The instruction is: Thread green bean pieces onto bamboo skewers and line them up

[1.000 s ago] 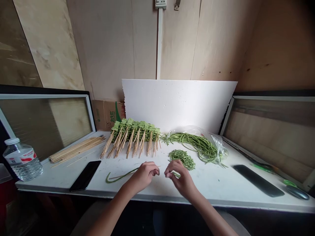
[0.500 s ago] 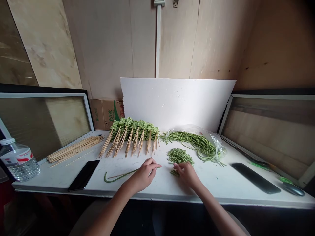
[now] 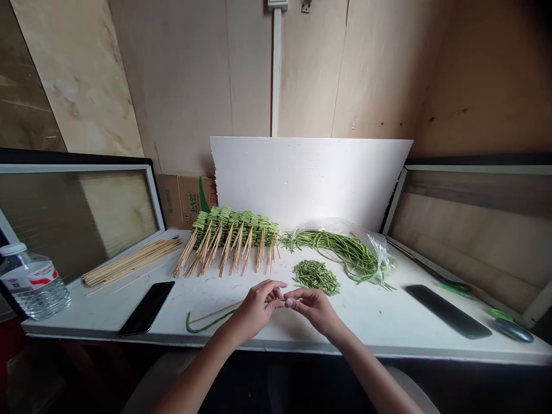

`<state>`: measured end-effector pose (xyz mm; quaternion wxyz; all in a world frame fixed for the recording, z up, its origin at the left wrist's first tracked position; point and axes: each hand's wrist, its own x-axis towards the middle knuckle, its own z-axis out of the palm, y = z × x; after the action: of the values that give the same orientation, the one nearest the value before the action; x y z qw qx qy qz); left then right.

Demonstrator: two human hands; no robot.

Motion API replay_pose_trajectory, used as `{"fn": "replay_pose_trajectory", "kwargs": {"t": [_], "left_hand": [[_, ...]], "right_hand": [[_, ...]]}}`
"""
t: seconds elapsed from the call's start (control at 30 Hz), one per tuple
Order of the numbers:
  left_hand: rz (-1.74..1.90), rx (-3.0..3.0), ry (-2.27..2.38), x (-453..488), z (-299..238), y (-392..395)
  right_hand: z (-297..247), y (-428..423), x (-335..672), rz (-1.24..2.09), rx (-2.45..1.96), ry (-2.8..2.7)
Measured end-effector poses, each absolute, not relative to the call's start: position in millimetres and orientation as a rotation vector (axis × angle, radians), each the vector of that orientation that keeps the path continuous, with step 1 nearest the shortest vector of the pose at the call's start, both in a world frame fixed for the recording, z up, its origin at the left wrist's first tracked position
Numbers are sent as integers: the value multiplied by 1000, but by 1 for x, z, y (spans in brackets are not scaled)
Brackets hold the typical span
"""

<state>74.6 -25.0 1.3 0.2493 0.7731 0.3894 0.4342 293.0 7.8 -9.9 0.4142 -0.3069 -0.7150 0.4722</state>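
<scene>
My left hand [image 3: 257,306] pinches a thin bamboo skewer [image 3: 215,312] that runs left over the white table [image 3: 388,322]. My right hand [image 3: 311,305] meets it at the skewer's tip, fingers pinched on a short green bean piece. A long curved green bean [image 3: 202,325] lies under the skewer. Just beyond my right hand is a small heap of cut bean pieces [image 3: 316,275]. Further back, finished bean skewers [image 3: 233,233] lie in a row.
Whole long beans [image 3: 345,253] spill from a clear bag at the back right. Bare skewers [image 3: 129,261], a black phone [image 3: 146,307] and a water bottle [image 3: 32,287] are on the left. A black flat object [image 3: 448,311] and scissors [image 3: 457,286] are on the right.
My right hand went to the heap of cut pieces, then came back to the skewer tip. My left hand lifted slightly with the skewer.
</scene>
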Motion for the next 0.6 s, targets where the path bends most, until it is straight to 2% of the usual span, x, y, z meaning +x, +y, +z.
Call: {"fn": "replay_pose_trajectory", "kwargs": {"t": [0.2,0.47,0.6], "left_hand": [[1338,2203,1205,68,0,-18],[1333,2228,1076,71,3,-23],[1304,2214,1088,71,7,-26]], "right_hand": [[-12,11,295,1073,-888,-1713],[2,-13,282,555,-820,-1883],[7,-16,280,408,-765,-1947]]}}
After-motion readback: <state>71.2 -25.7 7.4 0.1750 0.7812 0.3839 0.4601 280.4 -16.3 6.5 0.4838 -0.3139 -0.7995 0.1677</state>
